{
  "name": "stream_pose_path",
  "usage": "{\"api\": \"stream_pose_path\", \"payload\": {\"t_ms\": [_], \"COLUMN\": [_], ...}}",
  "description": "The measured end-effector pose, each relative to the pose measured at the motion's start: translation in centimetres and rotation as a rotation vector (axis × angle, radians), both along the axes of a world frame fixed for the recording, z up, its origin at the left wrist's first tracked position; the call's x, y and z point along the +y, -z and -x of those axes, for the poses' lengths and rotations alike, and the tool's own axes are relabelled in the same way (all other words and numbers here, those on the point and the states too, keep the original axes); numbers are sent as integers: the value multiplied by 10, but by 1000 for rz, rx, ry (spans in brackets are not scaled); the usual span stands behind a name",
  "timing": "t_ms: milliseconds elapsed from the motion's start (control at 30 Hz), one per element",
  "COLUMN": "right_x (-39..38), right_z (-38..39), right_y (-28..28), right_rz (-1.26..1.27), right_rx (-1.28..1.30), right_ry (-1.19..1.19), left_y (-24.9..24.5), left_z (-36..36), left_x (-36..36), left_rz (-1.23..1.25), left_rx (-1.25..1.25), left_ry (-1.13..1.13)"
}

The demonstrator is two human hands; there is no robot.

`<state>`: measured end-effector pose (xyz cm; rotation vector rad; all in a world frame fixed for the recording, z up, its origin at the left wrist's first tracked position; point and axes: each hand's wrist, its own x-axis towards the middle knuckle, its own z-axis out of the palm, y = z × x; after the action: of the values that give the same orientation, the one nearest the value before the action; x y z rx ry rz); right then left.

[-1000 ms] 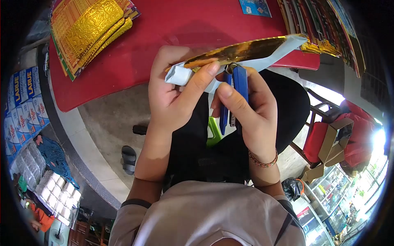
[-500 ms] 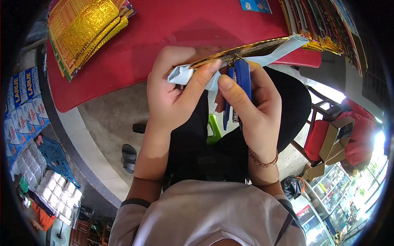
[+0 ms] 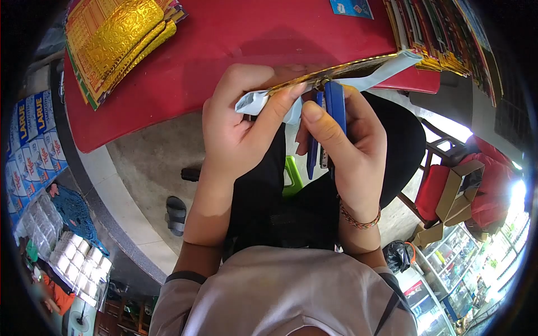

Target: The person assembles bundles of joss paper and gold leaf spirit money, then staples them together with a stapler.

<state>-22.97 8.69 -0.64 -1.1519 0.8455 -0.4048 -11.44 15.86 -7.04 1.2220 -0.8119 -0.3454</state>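
Observation:
In the head view, my left hand grips a folded paper piece, gold on its outer face and pale blue inside, with the thumb pressed along its lower edge. The paper is held nearly edge-on above my lap, close to the table's front edge. My right hand is wrapped round a blue stapler, which stands upright with its head against the paper's near edge. Whether its jaws are pressed together on the paper is hard to see. A braided bracelet is on the right wrist.
Gold-and-red printed papers lie stacked on the red table at the left. A row of folded papers stands at the right, near a blue card. Below are a green object and sandals; a cardboard box sits right.
Both hands, the paper and the stapler have shifted very slightly to the right. The stapler stays against the paper's edge.

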Motion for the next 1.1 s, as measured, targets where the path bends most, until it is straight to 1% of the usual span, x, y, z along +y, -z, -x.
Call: {"api": "stream_pose_path", "payload": {"t_ms": [167, 233, 300, 433, 500, 533, 600, 633, 667, 700, 767, 800, 867, 900, 967, 1000, 1067, 1100], "right_x": [-1, -4, -7, -8, -6, -10, -25, -30, -27, -21, -14, -7, -5, -4, -2, -4, -9, -9], "right_z": [0, 2, 4, 4, 3, 7, 16, 20, 21, 22, 24, 23, 23, 23, 22, 20, 16, 13], "right_y": [-2, -2, -3, -3, 0, 1, 4, 4, 4, 3, 9, 8, 6, 8, 16, 18, 19, 15], "right_rz": [-65, -81, -161, -152, 42, 163, 390, 468, 467, 519, 646, 456, 256, 254, 614, 611, 1084, 1169], "right_rx": [-24, -31, -44, -18, 38, 104, 182, 197, 196, 170, 150, 120, 16, 14, 121, 119, 149, 219], "right_ry": [28, 23, -4, -17, 4, 50, 211, 198, 196, 164, 68, 60, 2, 2, -68, -66, -144, -135], "left_y": [-1, -2, -4, -4, -3, -4, -4, -2, -2, -3, -5, -5, -5, -4, -2, -3, -4, -4], "left_z": [-1, -1, 0, 0, -1, -1, -1, -1, 0, 1, 4, 4, 4, 4, 3, 3, 6, 5], "left_x": [1, 0, -1, 0, 1, 2, 2, 1, 1, 1, -2, -3, -1, 0, 1, 1, 0, -1], "left_rz": [-44, -26, -7, -22, -17, 10, 40, 20, -2, -5, 14, 16, -15, -17, -31, -34, 37, 40], "left_rx": [34, 37, 42, 58, 64, 106, 150, 105, 60, 60, 188, 187, 138, 136, 47, 44, 106, 107], "left_ry": [24, 29, 34, 46, 52, 31, 11, 8, 5, 5, -3, 2, -7, -8, -8, -6, 1, 8]}}
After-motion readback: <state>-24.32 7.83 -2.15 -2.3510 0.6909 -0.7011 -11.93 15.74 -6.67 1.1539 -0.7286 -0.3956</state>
